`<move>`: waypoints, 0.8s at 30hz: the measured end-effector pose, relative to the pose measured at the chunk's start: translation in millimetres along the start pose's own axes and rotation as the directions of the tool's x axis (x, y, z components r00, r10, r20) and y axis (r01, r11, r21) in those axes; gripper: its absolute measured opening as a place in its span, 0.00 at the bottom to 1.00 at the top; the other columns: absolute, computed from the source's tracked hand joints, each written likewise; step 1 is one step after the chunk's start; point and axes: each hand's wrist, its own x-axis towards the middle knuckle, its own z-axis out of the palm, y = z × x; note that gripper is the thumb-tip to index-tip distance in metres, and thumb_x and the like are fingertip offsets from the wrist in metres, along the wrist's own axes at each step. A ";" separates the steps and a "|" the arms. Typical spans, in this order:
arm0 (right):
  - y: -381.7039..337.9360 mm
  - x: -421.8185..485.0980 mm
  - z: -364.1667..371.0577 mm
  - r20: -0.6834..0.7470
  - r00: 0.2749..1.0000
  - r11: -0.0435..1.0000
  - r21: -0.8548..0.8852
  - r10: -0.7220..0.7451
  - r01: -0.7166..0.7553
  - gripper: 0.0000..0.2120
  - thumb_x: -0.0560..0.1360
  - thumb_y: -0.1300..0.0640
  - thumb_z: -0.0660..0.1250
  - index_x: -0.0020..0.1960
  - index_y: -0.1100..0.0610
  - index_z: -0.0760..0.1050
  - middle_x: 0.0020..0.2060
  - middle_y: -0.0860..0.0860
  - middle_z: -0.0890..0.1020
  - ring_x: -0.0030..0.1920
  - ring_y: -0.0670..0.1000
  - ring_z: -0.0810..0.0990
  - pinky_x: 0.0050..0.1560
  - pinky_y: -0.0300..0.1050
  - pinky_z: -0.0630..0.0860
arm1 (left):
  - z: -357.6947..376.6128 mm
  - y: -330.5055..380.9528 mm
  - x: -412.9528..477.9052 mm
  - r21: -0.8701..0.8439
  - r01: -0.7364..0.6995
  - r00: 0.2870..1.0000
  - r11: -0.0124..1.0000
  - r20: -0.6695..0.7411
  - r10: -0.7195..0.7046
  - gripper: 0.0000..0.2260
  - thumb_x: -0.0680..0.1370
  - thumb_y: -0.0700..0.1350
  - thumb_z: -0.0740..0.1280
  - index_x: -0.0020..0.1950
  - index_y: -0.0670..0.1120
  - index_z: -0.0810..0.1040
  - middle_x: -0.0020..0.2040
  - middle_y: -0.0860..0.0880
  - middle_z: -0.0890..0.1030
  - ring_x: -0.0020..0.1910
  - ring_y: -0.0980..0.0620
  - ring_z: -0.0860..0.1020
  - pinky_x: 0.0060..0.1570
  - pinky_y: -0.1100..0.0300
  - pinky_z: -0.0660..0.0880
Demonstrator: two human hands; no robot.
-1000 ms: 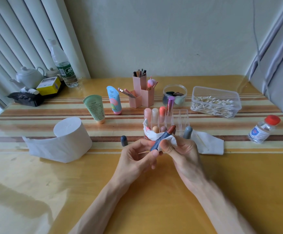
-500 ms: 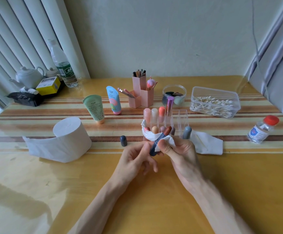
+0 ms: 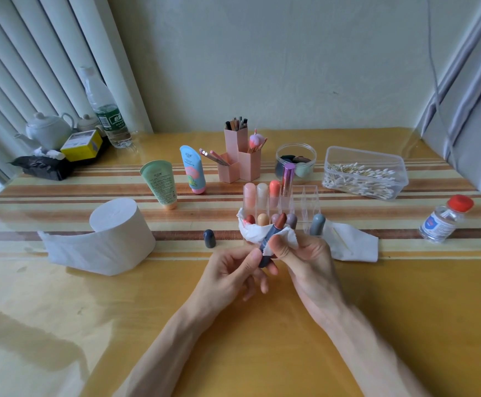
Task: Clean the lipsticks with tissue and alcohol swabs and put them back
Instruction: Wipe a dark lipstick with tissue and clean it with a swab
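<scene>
An open lipstick (image 3: 273, 230) with a grey-blue case and brown-red tip is tilted up to the right, just above the table. My left hand (image 3: 233, 270) pinches its base. My right hand (image 3: 305, 259) holds a white tissue (image 3: 255, 234), stained red, around the case. Behind them a clear acrylic organizer (image 3: 309, 200) holds several lipsticks. A grey cap (image 3: 209, 238) stands to the left. Another grey lipstick (image 3: 317, 224) stands at the organizer's right front.
A tissue roll (image 3: 116, 233) sits at left. A spare tissue (image 3: 351, 245) with a swab lies at right. An alcohol bottle (image 3: 445, 219) with a red cap, a cotton swab box (image 3: 365, 173), a sponge jar (image 3: 295, 159), pink brush holders (image 3: 238, 156) and two tubes (image 3: 176, 181) stand behind.
My left hand has shifted its fingers lower on the lipstick base. The tissue in my right hand has slid a little down the case. Both hands stay in place.
</scene>
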 end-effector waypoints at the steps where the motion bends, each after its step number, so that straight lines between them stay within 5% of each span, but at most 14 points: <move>1: 2.2 0.6 -1.3 0.009 1.000 1.000 -0.016 -0.016 0.016 0.22 0.73 0.40 0.78 0.40 0.61 0.85 0.45 0.68 0.83 0.55 0.64 0.81 0.63 0.68 0.68 | -0.6 -0.6 -0.1 0.011 -0.017 0.999 1.000 -0.034 0.018 0.12 0.84 0.44 0.66 0.50 0.39 0.84 0.40 0.41 0.84 0.31 0.46 0.78 0.26 0.61 0.71; 3: 5.6 2.0 -1.5 0.016 0.999 0.999 -0.040 -0.035 0.035 0.20 0.74 0.41 0.79 0.41 0.60 0.85 0.49 0.60 0.87 0.67 0.66 0.78 0.67 0.79 0.62 | -1.4 -3.4 -0.2 0.021 -0.027 0.993 0.999 -0.111 0.029 0.08 0.78 0.45 0.74 0.49 0.39 0.84 0.37 0.39 0.83 0.31 0.44 0.78 0.27 0.62 0.71; 5: 3.4 0.9 2.8 -0.003 1.000 1.000 -0.005 -0.009 0.009 0.19 0.70 0.40 0.81 0.40 0.57 0.87 0.47 0.53 0.88 0.69 0.60 0.79 0.63 0.68 0.74 | -0.3 -5.8 -0.3 0.016 -0.018 0.985 1.000 -0.172 0.020 0.14 0.73 0.47 0.80 0.48 0.39 0.81 0.36 0.41 0.83 0.31 0.46 0.80 0.31 0.61 0.74; 8: 0.4 -0.6 6.1 -0.038 0.999 0.999 0.031 0.028 -0.027 0.18 0.68 0.41 0.82 0.42 0.57 0.88 0.50 0.55 0.88 0.69 0.62 0.79 0.55 0.59 0.77 | 2.3 -4.3 -0.2 0.013 -0.028 0.988 1.000 -0.153 0.029 0.14 0.74 0.48 0.80 0.49 0.40 0.81 0.38 0.43 0.84 0.32 0.46 0.81 0.32 0.60 0.75; 13: -2.7 -0.7 2.5 -0.016 1.000 1.000 -0.009 0.015 -0.015 0.14 0.76 0.55 0.74 0.40 0.66 0.84 0.40 0.69 0.82 0.39 0.67 0.81 0.41 0.51 0.81 | -5.4 -2.3 0.8 0.077 -0.079 0.996 0.994 -0.042 0.082 0.12 0.84 0.44 0.65 0.57 0.39 0.85 0.41 0.40 0.84 0.31 0.34 0.78 0.27 0.57 0.72; 16: -0.4 -1.6 1.5 -0.037 0.999 0.997 -0.079 0.007 -0.010 0.12 0.76 0.54 0.76 0.41 0.62 0.86 0.42 0.62 0.87 0.48 0.63 0.86 0.52 0.57 0.81 | -5.8 -0.7 -0.2 0.108 -0.066 0.991 0.992 -0.108 0.078 0.07 0.78 0.41 0.73 0.54 0.40 0.86 0.38 0.45 0.85 0.30 0.41 0.80 0.30 0.63 0.73; 20: -1.8 -1.8 -0.1 -0.084 0.996 0.984 -0.180 0.006 -0.021 0.10 0.69 0.52 0.78 0.44 0.59 0.88 0.43 0.56 0.89 0.51 0.50 0.87 0.56 0.41 0.79 | -6.0 -0.6 -1.6 0.148 -0.035 0.991 0.988 -0.124 0.053 0.12 0.73 0.42 0.78 0.54 0.39 0.85 0.38 0.46 0.86 0.29 0.51 0.81 0.31 0.66 0.73; 24: -6.8 1.8 -9.0 -0.208 0.978 0.994 -0.111 -0.013 -0.011 0.12 0.71 0.54 0.77 0.50 0.61 0.88 0.50 0.54 0.89 0.61 0.50 0.85 0.61 0.41 0.77 | -3.5 4.0 -1.6 0.118 -0.010 0.983 0.993 -0.182 0.031 0.10 0.75 0.39 0.76 0.55 0.37 0.83 0.49 0.44 0.88 0.28 0.45 0.81 0.29 0.67 0.74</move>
